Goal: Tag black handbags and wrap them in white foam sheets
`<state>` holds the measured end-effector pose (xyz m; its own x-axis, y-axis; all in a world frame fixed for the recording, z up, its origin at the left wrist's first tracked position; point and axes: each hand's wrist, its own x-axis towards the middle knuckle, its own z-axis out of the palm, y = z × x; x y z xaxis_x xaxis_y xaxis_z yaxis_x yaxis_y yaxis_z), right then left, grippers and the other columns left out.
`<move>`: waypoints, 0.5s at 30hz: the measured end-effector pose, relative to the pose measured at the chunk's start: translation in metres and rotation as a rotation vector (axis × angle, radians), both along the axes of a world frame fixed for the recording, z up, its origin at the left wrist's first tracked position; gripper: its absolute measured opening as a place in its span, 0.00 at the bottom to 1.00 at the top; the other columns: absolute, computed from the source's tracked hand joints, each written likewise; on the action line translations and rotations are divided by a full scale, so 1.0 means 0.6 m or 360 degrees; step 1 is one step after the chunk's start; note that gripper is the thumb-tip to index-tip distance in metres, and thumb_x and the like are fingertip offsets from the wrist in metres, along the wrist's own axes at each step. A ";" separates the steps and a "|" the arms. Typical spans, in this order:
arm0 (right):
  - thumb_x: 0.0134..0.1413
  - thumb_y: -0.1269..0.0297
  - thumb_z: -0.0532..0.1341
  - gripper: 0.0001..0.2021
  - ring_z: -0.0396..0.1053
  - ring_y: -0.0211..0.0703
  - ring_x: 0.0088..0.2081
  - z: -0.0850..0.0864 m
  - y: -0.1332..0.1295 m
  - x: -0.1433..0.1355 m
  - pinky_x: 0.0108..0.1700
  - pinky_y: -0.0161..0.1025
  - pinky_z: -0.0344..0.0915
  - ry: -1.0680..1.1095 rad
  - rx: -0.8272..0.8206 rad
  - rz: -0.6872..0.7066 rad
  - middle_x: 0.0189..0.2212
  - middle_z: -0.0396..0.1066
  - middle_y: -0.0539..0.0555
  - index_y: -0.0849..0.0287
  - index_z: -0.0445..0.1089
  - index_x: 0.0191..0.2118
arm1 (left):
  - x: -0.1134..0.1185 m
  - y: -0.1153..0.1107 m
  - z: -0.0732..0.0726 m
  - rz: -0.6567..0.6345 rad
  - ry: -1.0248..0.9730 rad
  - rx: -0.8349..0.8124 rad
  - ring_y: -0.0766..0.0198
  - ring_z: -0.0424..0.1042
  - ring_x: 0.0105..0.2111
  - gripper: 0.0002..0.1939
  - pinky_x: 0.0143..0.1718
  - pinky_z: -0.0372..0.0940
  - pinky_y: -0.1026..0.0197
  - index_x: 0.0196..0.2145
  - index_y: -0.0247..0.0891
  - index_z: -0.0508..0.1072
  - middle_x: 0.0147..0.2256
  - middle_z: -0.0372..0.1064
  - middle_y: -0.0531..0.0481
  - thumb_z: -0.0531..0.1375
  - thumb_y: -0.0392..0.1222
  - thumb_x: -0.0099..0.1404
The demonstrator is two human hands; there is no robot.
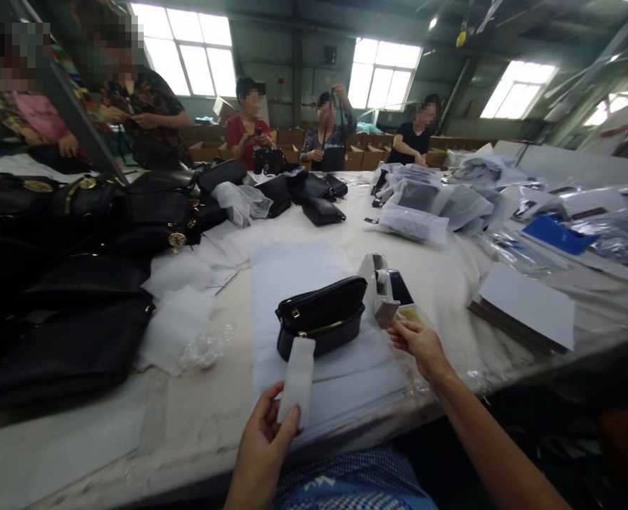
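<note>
Just past the blue checked clothing (356, 485), the left hand (267, 433) pinches a white strip (298, 375) before the black bag (321, 315) on white sheets (297, 258). The right hand's (423, 347) fingertips are at the tape dispenser (384, 312); what they pinch I can't tell.

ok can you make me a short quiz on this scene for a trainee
1. True or false: the right hand is at the front end of the tape dispenser.

2. What does the left hand hold?
a) a pair of scissors
b) a pale strip
c) a blue folder

3. What lies directly under the black zippered bag?

Key: 1. true; 2. b; 3. pale sheets
</note>
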<state>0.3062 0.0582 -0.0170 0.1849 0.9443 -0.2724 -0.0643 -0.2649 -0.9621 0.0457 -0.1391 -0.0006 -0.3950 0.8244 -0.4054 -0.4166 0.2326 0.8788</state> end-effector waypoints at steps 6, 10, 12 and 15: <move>0.44 0.54 0.71 0.16 0.67 0.35 0.25 0.035 -0.083 -0.019 0.28 0.32 0.68 -0.0128 0.0248 0.0236 0.25 0.73 0.51 0.60 0.77 0.36 | -0.004 -0.005 0.001 -0.0075 -0.0009 0.0069 0.57 0.74 0.39 0.31 0.37 0.70 0.61 0.51 0.34 0.68 0.41 0.75 0.43 0.69 0.50 0.53; 0.56 0.55 0.64 0.12 0.66 0.37 0.25 0.089 -0.167 -0.080 0.31 0.34 0.66 -0.0198 0.0452 0.0885 0.21 0.69 0.49 0.59 0.77 0.35 | -0.003 -0.010 -0.003 -0.0126 -0.0003 0.0112 0.58 0.74 0.41 0.28 0.38 0.69 0.61 0.53 0.35 0.67 0.44 0.73 0.42 0.66 0.48 0.58; 0.56 0.55 0.64 0.13 0.66 0.36 0.24 0.107 -0.196 -0.120 0.29 0.33 0.63 -0.0236 0.0409 0.1192 0.20 0.68 0.49 0.60 0.76 0.32 | -0.004 -0.012 -0.003 -0.0143 0.0005 0.0141 0.58 0.73 0.41 0.27 0.39 0.69 0.62 0.54 0.35 0.66 0.43 0.74 0.43 0.66 0.47 0.59; 0.56 0.53 0.63 0.16 0.63 0.35 0.23 0.103 -0.214 -0.175 0.26 0.32 0.60 -0.0320 0.0357 0.1395 0.20 0.68 0.49 0.61 0.75 0.28 | -0.005 -0.014 -0.005 -0.0169 0.0043 0.0185 0.60 0.74 0.38 0.27 0.39 0.68 0.62 0.54 0.35 0.66 0.40 0.74 0.44 0.65 0.46 0.60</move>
<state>0.2012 -0.0702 0.0445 -0.5964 0.7956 -0.1066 0.2449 0.0539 -0.9681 0.0424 -0.1474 -0.0037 -0.3126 0.9028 -0.2952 -0.3706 0.1702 0.9130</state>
